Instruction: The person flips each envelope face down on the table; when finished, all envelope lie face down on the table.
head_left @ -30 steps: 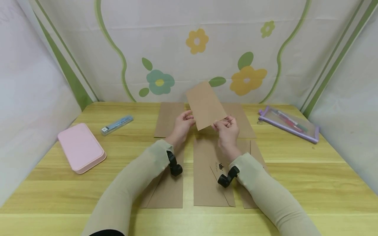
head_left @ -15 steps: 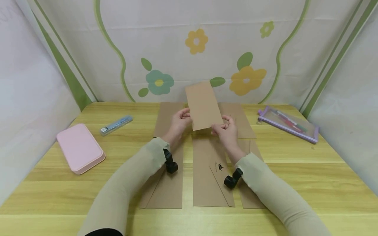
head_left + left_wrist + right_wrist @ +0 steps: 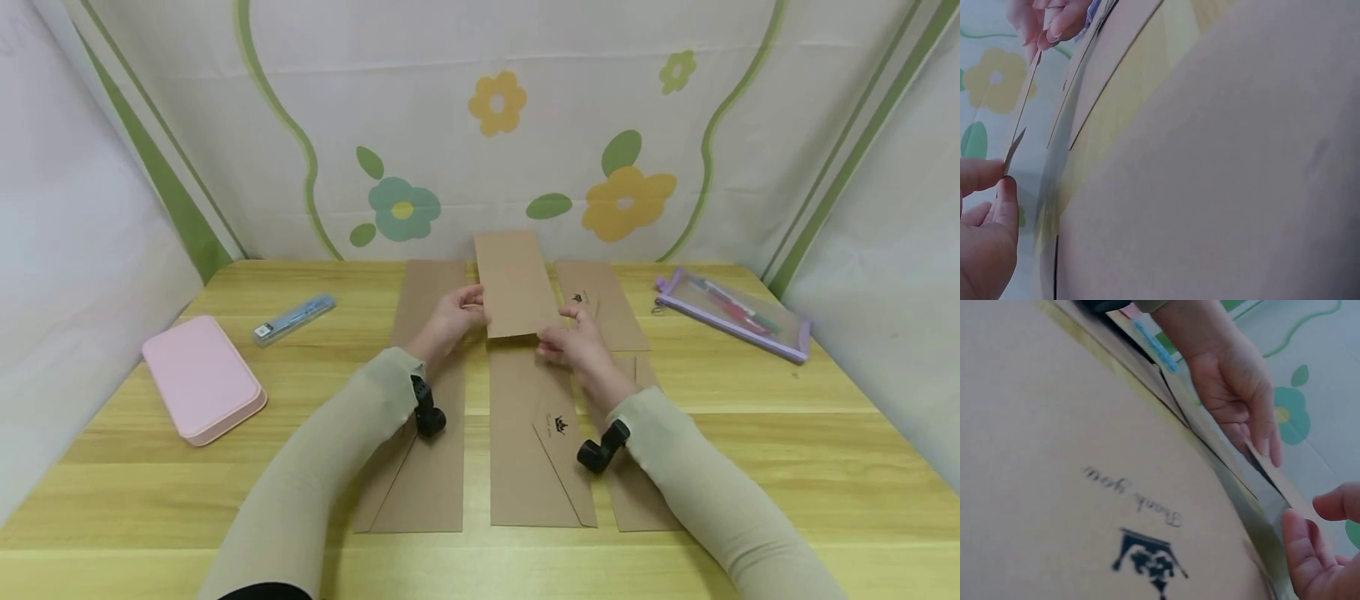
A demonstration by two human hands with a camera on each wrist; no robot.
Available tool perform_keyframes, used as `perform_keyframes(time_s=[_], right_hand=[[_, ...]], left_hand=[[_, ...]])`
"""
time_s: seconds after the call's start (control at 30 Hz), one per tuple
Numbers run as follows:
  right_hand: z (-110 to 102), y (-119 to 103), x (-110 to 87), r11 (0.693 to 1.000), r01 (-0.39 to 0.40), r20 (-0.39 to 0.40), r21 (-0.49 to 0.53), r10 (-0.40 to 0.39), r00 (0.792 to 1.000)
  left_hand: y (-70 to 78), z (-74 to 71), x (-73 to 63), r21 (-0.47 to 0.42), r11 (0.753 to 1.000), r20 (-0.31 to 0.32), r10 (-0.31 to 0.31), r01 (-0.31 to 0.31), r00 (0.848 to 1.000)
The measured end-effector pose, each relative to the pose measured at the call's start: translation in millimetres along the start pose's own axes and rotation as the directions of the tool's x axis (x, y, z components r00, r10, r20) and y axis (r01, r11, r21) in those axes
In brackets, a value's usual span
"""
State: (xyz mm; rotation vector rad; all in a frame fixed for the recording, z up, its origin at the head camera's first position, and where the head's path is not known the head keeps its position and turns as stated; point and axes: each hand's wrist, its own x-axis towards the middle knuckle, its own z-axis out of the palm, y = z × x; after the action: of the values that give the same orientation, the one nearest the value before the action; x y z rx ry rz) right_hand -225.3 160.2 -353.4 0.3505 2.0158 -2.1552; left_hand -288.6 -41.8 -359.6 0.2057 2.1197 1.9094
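Note:
A small brown kraft envelope (image 3: 517, 283) is raised at a tilt over the back of the table, its plain face toward me. My left hand (image 3: 448, 321) pinches its left edge between thumb and finger; the left wrist view shows this left hand (image 3: 988, 231) at lower left. At the lower right corner, my right hand (image 3: 581, 342) holds the envelope with thumb and fingertips, and the right wrist view has this right hand (image 3: 1322, 544) at its edge. Beneath lie more kraft envelopes, including a front middle one (image 3: 517, 467) with a printed crown and "Thank you".
Further envelopes lie at back left (image 3: 427, 287), back right (image 3: 615, 312), front left (image 3: 435, 492) and front right (image 3: 637, 500). A pink case (image 3: 202, 375) and a clear blue lead box (image 3: 295, 320) are on the left. A purple-edged zip pouch (image 3: 731, 315) with pens lies right.
The held envelope has turned from slanted to nearly straight and come lower over the back middle of the table. My right hand has shifted slightly downward with it.

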Motion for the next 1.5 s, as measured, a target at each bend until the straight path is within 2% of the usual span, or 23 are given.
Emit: perform_keyframes(time_s=[0.27,0.4,0.5,0.6,0.77,0.87,1.03,1.2,1.33,1.5], right_hand=[[-5,1,1.2,0.998,-0.058,0.063,-0.040,0.061,0.996],[-5,3,2.1,0.994,-0.066,0.049,-0.087,0.070,0.996],[-3,4,2.8,0.986,-0.047,0.019,-0.163,0.051,0.999],[-3,5,3.5,0.958,0.005,-0.017,-0.287,-0.011,1.000],[-3,4,3.8,0.880,0.067,-0.056,-0.470,-0.106,0.993],[-5,4,4.9,0.867,0.067,-0.054,-0.494,-0.108,0.993],[-8,5,9.2,0.873,0.036,-0.055,-0.486,-0.072,0.996],[-10,4,10.2,0.865,0.009,-0.071,-0.502,-0.052,0.996],[-11,3,9.8,0.839,0.004,-0.071,-0.544,-0.051,0.996],[-13,4,11.2,0.783,0.004,-0.062,-0.622,-0.054,0.997]], left_hand=[[-3.4,-0.6,-0.3,0.064,0.997,0.013,-0.053,0.052,0.999],[-6.4,-0.4,0.6,0.102,0.993,0.021,-0.056,0.054,0.998],[-8.7,0.1,2.0,0.119,0.991,0.027,-0.068,0.065,0.997],[-10.2,1.1,3.1,0.112,0.991,0.026,-0.080,0.076,0.996],[-10.6,2.0,3.3,0.097,0.990,0.020,-0.108,0.105,0.994],[-9.8,2.5,2.7,0.120,0.986,0.028,-0.120,0.116,0.992],[-6.7,4.6,1.5,0.194,0.975,0.036,-0.117,0.108,0.993],[-3.4,7.9,0.9,0.236,0.967,0.030,-0.110,0.100,0.993],[-1.8,9.8,1.7,0.282,0.954,0.024,-0.111,0.100,0.994],[-2.4,10.9,3.1,0.369,0.925,0.024,-0.105,0.089,0.994]])
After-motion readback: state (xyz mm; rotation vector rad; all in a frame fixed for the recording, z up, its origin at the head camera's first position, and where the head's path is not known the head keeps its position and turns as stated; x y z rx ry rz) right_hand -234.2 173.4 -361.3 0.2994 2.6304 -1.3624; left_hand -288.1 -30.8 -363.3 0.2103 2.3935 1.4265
